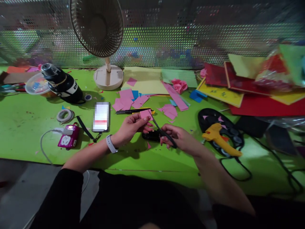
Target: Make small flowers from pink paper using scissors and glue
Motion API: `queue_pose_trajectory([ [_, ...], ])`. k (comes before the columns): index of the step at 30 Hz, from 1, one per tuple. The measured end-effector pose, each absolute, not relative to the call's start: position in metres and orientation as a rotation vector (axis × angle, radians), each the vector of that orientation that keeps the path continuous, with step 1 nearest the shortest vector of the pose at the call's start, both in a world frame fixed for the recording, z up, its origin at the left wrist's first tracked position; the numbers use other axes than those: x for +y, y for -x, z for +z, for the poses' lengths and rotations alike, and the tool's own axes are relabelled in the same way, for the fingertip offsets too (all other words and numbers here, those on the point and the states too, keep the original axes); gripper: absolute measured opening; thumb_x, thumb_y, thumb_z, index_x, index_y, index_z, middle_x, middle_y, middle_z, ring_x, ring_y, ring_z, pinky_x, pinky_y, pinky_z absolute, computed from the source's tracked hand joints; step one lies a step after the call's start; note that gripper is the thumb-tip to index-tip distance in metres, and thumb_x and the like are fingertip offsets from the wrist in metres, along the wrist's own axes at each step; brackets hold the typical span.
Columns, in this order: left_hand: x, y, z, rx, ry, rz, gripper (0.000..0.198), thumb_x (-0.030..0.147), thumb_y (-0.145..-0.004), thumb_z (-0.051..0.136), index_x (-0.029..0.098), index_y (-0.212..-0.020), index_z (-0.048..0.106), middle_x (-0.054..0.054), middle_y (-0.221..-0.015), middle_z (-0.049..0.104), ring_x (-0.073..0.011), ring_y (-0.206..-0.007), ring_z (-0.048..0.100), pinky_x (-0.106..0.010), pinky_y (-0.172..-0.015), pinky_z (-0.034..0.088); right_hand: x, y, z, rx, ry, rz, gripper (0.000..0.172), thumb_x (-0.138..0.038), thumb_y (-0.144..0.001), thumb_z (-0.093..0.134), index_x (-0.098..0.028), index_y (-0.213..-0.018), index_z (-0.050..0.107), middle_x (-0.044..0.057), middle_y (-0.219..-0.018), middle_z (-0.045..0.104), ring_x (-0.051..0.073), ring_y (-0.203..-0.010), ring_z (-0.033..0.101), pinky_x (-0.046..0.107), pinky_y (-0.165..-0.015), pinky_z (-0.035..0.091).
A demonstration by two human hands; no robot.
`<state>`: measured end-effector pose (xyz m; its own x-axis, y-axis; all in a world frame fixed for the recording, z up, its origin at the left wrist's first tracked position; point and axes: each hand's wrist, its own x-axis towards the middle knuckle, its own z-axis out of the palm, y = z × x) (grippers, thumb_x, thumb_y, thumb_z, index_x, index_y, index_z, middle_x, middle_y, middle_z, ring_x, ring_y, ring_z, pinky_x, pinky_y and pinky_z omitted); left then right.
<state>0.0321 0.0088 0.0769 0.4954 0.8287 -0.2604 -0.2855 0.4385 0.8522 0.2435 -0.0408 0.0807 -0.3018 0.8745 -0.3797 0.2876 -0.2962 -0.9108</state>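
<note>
My left hand pinches a small piece of pink paper between thumb and fingers. In my right hand is a pair of dark scissors, its blades pointing up and left at the paper's right edge. Whether the blades are cutting into the paper I cannot tell. Under the hands lies a black object, partly hidden. Just behind the paper is a black and yellow utility knife. Cut pink paper pieces lie beyond it, with more pink pieces to the right.
A fan stands at the back near a perforated metal screen. On the left are a black bottle, a phone, tape and a purple power adapter. A yellow glue gun and red cardboard are on the right.
</note>
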Motion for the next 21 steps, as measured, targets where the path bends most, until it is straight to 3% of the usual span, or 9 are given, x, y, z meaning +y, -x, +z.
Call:
queue_pose_trajectory([
  [7, 0.0074, -0.0338, 0.0722, 0.735, -0.793, 0.787, 0.027, 0.033, -0.083, 0.076, 0.011, -0.089, 0.061, -0.004, -0.081, 0.073, -0.0086, -0.065, 0.069, -0.021, -0.065, 0.054, -0.0402, -0.2396, 0.0768, -1.480, 1.450, 1.621, 0.057, -0.071, -0.065, 0.075, -0.022, -0.078, 0.048, -0.002, -0.067, 0.055, 0.011, -0.057, 0.048, 0.025, -0.048, 0.042],
  [21, 0.0063, -0.0334, 0.0732, 0.759, -0.760, 0.790, 0.023, 0.030, -0.085, 0.074, 0.011, -0.089, 0.062, -0.004, -0.080, 0.073, -0.0089, -0.066, 0.069, -0.021, -0.065, 0.054, -0.0386, -0.2364, 0.0849, -1.530, 1.477, 1.581, 0.056, -0.068, -0.060, 0.079, -0.023, -0.075, 0.049, -0.001, -0.066, 0.057, 0.014, -0.060, 0.054, 0.026, -0.051, 0.044],
])
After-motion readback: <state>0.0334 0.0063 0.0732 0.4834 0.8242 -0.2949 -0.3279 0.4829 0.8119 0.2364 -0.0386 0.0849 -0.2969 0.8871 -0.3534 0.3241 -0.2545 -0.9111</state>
